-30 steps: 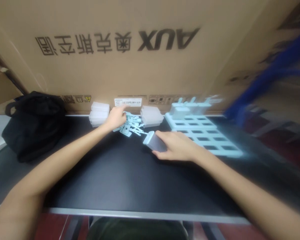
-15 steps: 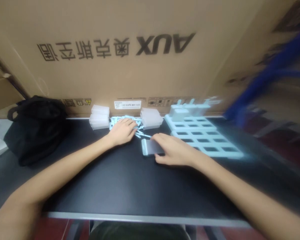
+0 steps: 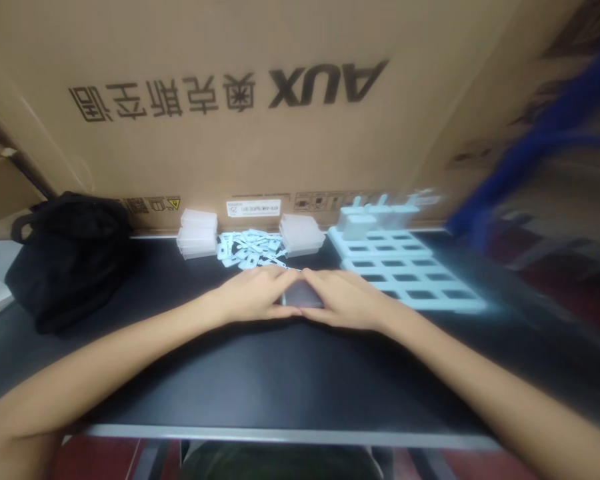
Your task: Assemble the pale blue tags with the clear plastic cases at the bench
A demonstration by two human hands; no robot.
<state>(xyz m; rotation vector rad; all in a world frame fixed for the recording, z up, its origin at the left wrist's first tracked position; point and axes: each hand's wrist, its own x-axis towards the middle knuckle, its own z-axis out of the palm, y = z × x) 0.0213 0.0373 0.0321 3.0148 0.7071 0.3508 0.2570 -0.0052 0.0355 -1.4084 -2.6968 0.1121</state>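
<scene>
A translucent popsicle mold (image 3: 304, 295) lies sideways over the black table, between my two hands. My left hand (image 3: 255, 293) is closed around its left end, covering the light-blue lid seen there earlier. At the opposite end, my right hand (image 3: 353, 299) grips the clear body between thumb and fingers. The fingertips of both hands nearly meet along the mold. Just beyond my left hand is a loose pile of light-blue popsicle sticks (image 3: 250, 248). To the right of my right hand stands a light-blue rack (image 3: 415, 280) with rectangular openings.
Clear mold cups are stacked left (image 3: 197, 235) and right (image 3: 301, 235) of the stick pile. Several lidded molds (image 3: 357, 225) stand in the rack's back. A black bag (image 3: 70, 260) sits at left. A big cardboard box (image 3: 230, 153) walls off the back; a blue frame (image 3: 520, 160) rises at right.
My left hand has left the stick pile and come toward me and right, onto the mold's lid end. My right hand stays on the mold in nearly the same place.
</scene>
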